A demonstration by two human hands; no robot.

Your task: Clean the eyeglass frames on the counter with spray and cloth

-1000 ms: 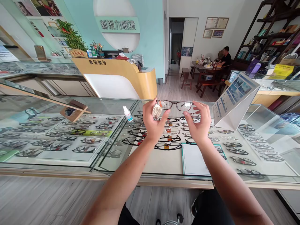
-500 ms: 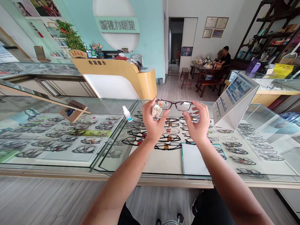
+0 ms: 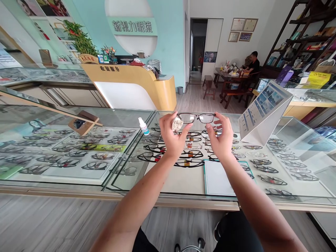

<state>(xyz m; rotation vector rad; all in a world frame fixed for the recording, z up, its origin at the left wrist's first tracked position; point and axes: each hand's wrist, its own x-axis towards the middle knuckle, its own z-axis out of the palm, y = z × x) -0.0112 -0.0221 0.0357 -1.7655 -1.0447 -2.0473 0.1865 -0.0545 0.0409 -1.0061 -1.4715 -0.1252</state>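
Note:
A pair of dark-framed eyeglasses (image 3: 197, 118) is held up above the glass counter, lenses upright. My left hand (image 3: 173, 134) grips its left end, with a crumpled pale cloth (image 3: 177, 124) tucked in the same palm. At the other end, my right hand (image 3: 220, 133) pinches the frame between thumb and fingers. To the left of my left hand, a small white spray bottle (image 3: 143, 126) with a blue label stands on the glass. Rows of eyeglasses (image 3: 189, 162) lie inside the display case beneath my hands.
A white folded display card (image 3: 265, 113) stands on the counter at right. On the left part is a wooden stand (image 3: 84, 123). A white sheet with a teal edge (image 3: 219, 178) lies below my right forearm. Farther back, a person (image 3: 254, 64) sits at a wooden table.
The eyeglasses have tilted slightly in my hands, and the coloured reflections in the lenses have faded. Both hands keep their hold; the view has shifted a little.

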